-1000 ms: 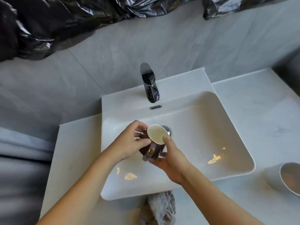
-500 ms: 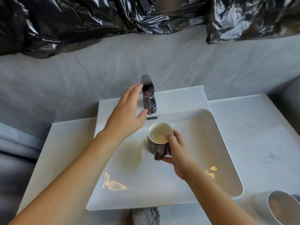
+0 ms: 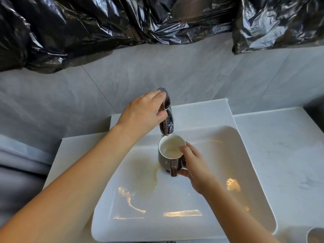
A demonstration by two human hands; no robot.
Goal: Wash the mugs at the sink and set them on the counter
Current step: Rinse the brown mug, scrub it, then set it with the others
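Care suits this step: left hand [image 3: 142, 112] fingers [image 3: 162, 115] curl on the faucet lever [image 3: 165, 100], so lift gently while right hand [image 3: 193, 165] fingers grip the brown mug [image 3: 166, 157] just below the spout [image 3: 167, 128].

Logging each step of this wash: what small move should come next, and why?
Probably lift the faucet lever: the left hand grips it, the right hand holds the brown mug under the spout, and no water is visibly running.

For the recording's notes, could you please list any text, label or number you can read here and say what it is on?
Only one marking shows: small pale lettering on the brown mug, beside its handle, too small and blurred to read.
No text shows on the tap, the sink or the black plastic sheeting.
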